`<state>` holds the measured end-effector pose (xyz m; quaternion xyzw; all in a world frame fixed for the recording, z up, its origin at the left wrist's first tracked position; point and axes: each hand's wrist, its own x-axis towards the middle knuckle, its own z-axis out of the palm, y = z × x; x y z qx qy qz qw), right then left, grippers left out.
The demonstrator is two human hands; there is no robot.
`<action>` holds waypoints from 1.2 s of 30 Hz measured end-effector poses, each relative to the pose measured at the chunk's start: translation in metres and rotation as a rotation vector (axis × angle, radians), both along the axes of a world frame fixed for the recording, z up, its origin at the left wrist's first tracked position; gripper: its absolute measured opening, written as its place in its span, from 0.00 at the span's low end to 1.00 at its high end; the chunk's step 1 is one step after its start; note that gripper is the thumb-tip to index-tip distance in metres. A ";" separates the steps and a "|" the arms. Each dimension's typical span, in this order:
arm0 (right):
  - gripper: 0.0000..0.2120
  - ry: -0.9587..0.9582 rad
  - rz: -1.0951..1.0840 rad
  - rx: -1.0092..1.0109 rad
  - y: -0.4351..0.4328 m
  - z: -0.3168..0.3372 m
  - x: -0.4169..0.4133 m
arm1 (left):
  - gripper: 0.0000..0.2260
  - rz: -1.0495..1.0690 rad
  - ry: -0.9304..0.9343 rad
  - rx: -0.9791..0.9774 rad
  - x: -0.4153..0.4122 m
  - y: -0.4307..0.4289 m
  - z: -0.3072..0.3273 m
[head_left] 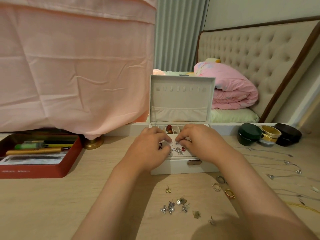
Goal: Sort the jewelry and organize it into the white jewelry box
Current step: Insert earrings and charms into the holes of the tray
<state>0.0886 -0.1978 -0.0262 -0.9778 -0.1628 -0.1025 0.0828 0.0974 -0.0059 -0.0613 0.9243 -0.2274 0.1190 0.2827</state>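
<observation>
Forearms (110, 201) come in from the bottom edge, and loose earrings (174, 207) lie scattered between them on the wood surface (52, 205). A few rings (223, 187) sit just right of the earrings, near the right forearm. White jewelry box (174, 168) stands at mid-surface with its lid (181, 97) upright and open, and a metal clasp (194, 162) on its front. Both hands are over the box's top tray. Left hand (149, 149) is on the left part of the tray, fingers curled down. Right hand (199, 142) is on the right part, fingers curled the same way. The fingertips of the two nearly meet over the perforated earring panel (179, 154). Cannot tell whether either hand pinches a piece, too small and hidden by the fingers. Silver and red studs (179, 150) sit on the panel just below the fingertips. Red pieces (169, 129) fill a rear compartment behind the hands. Thin necklaces (277, 161) are laid out to the right of the box, well apart from the hands. Three round jars, green (249, 134), gold (270, 134) and dark (288, 134), stand far right at the back. Red tray (43, 170) with pens is far left, pink cloth (69, 66) hangs behind it.
</observation>
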 end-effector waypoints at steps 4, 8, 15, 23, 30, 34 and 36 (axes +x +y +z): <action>0.09 -0.073 -0.029 0.081 -0.004 0.013 -0.017 | 0.10 0.007 -0.114 -0.049 -0.012 0.002 0.011; 0.04 0.035 0.045 0.140 0.000 0.022 -0.047 | 0.01 -0.030 -0.137 -0.076 -0.040 0.005 0.024; 0.08 0.353 0.139 0.085 0.021 0.002 -0.083 | 0.03 -0.037 0.067 0.096 -0.071 0.018 0.018; 0.10 0.500 0.132 0.058 0.026 -0.010 -0.094 | 0.08 -0.146 0.523 0.137 -0.087 0.029 -0.003; 0.07 0.474 0.112 0.000 0.025 -0.016 -0.088 | 0.08 -0.171 0.500 0.190 -0.084 0.026 -0.005; 0.07 0.479 0.119 0.050 0.023 -0.016 -0.087 | 0.07 -0.170 0.514 0.137 -0.083 0.029 -0.004; 0.09 0.459 0.125 0.146 0.023 -0.017 -0.087 | 0.07 -0.161 0.543 0.034 -0.082 0.032 -0.003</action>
